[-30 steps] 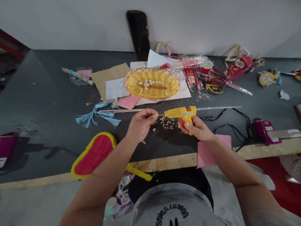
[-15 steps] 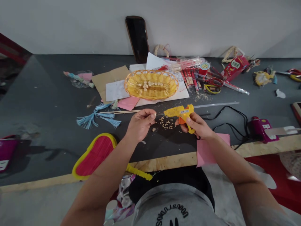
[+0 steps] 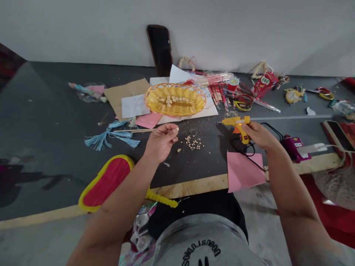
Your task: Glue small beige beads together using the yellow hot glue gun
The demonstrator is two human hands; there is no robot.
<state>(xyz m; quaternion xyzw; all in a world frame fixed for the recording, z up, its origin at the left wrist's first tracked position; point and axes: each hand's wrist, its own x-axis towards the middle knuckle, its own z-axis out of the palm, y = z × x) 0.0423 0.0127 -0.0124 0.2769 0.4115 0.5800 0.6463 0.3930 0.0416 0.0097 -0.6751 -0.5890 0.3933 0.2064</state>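
My left hand [image 3: 162,142] is closed in a pinch, with a small pale wooden piece [image 3: 177,129] at its fingertips. Farther right, my right hand [image 3: 257,133] grips the rear of a yellow hot glue gun [image 3: 235,121], whose nozzle faces left and whose small light glows orange. A scatter of tiny wooden pieces [image 3: 193,142] lies on the dark table between the hands. Behind them, a yellow woven basket [image 3: 176,109] holds a few joined pale clusters. Thin sticks [image 3: 133,130] and a blue tassel [image 3: 101,139] lie left of my left hand.
A phone [image 3: 160,50] leans on the wall. Scissors [image 3: 244,103], a red thread spool [image 3: 233,85] and packaged sticks lie at the back. Pink paper [image 3: 245,171] overhangs the front edge. A purple device [image 3: 296,149] with cords stands right; a red-and-yellow padded shape [image 3: 108,181] lies left.
My right hand has drawn the glue gun away to the right, widening the gap from my left hand. My left hand still pinches the small piece. The camera view has shifted slightly.
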